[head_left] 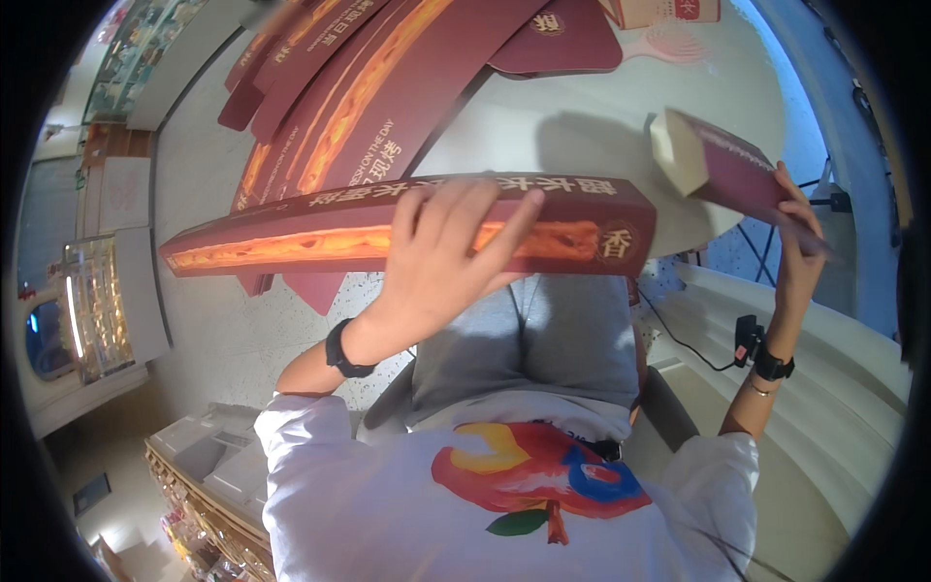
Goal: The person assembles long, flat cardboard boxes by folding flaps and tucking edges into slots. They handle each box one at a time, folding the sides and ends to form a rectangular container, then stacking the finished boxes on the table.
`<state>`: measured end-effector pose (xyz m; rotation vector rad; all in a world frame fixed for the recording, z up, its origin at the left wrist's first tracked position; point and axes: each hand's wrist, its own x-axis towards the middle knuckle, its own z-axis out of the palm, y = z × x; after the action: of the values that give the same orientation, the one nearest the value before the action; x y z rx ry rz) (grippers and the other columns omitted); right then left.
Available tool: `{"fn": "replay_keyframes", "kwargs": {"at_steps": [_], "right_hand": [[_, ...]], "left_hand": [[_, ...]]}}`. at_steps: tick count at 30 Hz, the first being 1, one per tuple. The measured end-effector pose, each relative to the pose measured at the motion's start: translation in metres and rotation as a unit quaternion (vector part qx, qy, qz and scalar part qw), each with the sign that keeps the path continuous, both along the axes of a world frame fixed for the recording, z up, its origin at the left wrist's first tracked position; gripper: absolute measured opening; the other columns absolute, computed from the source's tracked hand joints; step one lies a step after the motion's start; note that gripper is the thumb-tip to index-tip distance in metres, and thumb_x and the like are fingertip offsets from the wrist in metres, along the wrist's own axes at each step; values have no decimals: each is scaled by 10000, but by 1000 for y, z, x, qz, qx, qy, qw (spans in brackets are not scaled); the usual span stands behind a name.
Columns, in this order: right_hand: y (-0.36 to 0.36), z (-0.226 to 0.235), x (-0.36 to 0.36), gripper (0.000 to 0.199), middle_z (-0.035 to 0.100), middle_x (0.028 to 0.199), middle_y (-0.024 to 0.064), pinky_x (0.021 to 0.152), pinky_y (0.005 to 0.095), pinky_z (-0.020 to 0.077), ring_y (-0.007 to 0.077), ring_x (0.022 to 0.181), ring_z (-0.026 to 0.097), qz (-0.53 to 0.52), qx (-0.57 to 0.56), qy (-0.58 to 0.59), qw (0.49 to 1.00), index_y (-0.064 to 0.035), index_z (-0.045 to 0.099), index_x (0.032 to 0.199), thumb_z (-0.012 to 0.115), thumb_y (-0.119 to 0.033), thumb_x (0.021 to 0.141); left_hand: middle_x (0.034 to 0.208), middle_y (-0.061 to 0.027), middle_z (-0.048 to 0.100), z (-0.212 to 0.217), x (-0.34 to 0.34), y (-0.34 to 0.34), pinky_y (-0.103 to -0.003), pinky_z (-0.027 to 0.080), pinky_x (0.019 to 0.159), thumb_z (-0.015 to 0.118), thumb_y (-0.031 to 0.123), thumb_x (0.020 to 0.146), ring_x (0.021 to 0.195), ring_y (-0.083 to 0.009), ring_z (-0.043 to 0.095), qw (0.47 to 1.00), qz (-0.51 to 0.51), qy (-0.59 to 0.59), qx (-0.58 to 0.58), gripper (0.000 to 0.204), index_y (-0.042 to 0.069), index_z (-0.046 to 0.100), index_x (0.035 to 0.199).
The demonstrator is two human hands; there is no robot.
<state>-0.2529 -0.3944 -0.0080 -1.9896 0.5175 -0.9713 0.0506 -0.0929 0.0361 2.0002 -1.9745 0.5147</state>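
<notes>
My left hand (436, 257) is wrapped over a long maroon carton (281, 238), its fingers spread across the top edge and side. The carton has a golden baked-pastry picture along its side and lies crosswise above my lap, in front of the table. My right hand (799, 228) is raised at the right and grips a shorter maroon carton piece (727, 167) by its outer end. This piece has a cream-coloured face turned toward the table, and it is tilted and apart from the long carton. Part of my right hand's grip is hidden behind the piece.
Several flat maroon cartons (427, 73) overlap on the left and far side of the white table (524, 126). A pink comb-like object (669, 44) and a small box (669, 12) lie at the far edge. A black cable (679, 335) hangs near my right wrist.
</notes>
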Motion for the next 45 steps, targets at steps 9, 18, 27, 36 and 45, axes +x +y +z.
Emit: {"fn": "replay_keyframes", "kwargs": {"at_steps": [9,18,27,36,45], "right_hand": [[-9,15,5,328,599,1319,145,1035,357,440,205,1209,553,-14,62,151,986,27,602,1240,623,-26,917],[5,29,-25,200,670,1035,141,1038,484,432,339,1185,568,-58,72,-25,995,-1,621,1018,714,-60,851],[87,61,13,250,468,1371,241,1085,550,392,425,1341,420,102,-1,-190,977,-102,581,995,676,-316,906],[110,46,9,347,344,1496,227,998,463,529,371,1297,499,84,63,-123,987,-107,534,1070,769,-176,824],[148,38,0,485,425,1423,183,1035,391,456,271,1279,498,104,258,-89,956,-123,430,1214,739,-215,852]], "left_hand": [[1316,-136,477,34,7,-20,-543,349,1042,780,408,696,1192,-355,487,990,-18,85,114,827,120,478,1410],[1452,-201,404,24,-36,-70,-528,372,1059,926,345,517,1274,-408,450,932,-161,320,-52,1168,62,333,1483],[1451,-125,414,25,-86,-71,-352,514,915,777,88,626,1167,-197,552,714,-240,657,-16,1006,92,255,1486],[1203,-90,530,12,-118,-40,-290,506,799,727,28,695,970,-151,624,643,-173,734,-132,749,69,376,1356],[1313,-75,456,-12,-126,-15,-275,413,939,782,60,670,1118,-133,494,665,-151,721,-126,790,36,401,1361]]}}
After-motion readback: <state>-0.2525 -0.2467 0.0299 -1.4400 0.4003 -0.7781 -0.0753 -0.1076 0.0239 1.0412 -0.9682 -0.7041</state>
